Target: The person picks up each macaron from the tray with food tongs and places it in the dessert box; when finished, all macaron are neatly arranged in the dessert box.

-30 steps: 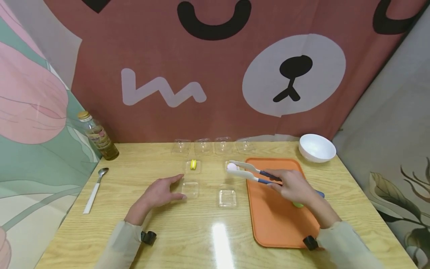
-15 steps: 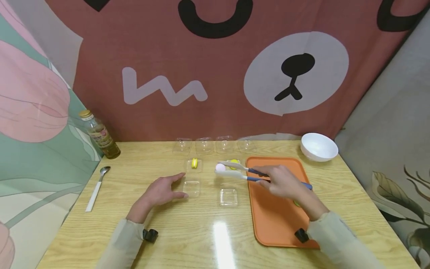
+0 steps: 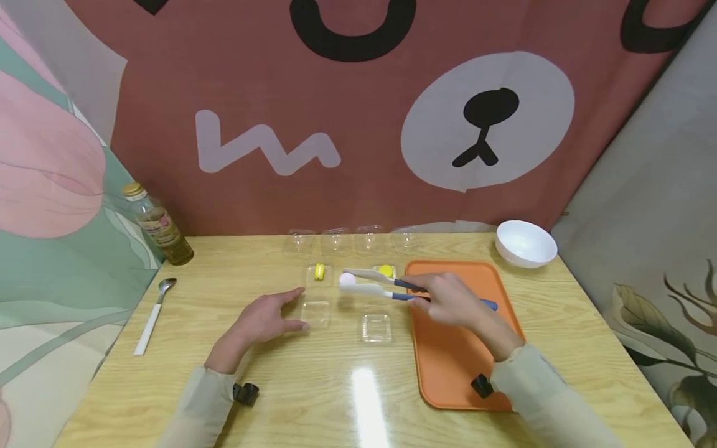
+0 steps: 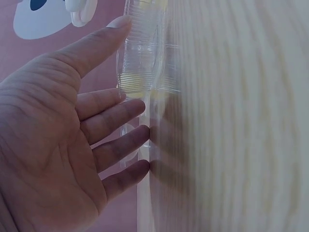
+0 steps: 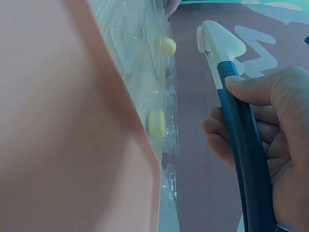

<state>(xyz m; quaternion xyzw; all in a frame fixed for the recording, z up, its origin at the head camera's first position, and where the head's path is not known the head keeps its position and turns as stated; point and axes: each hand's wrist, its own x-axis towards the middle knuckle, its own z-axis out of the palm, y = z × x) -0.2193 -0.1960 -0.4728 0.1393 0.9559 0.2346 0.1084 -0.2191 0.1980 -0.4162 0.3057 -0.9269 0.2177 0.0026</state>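
Observation:
My right hand [image 3: 450, 298] grips tongs [image 3: 370, 289] with blue handles and white ends. Between the tong ends is a round pale pink macaron [image 3: 347, 279], in the air over the table. My left hand [image 3: 263, 320] is spread, its thumb and index finger at the left side of a clear plastic box [image 3: 316, 315]. Behind that box, a yellow macaron [image 3: 319, 272] stands on edge in another clear box. A second yellow macaron [image 3: 386, 270] sits in the clear box at back right, just beyond the tongs. One more clear box [image 3: 376, 328] is in front of it.
An orange tray [image 3: 459, 373] lies under my right forearm. Several clear plastic pieces [image 3: 336, 239] line the back edge. A white bowl [image 3: 526, 244] stands back right, an oil bottle [image 3: 162, 230] back left, with a spoon [image 3: 151, 320] in front of it.
My right hand has moved left with the tongs and pink macaron, away from above the back right box, uncovering the yellow macaron there. My left hand has stayed in place.

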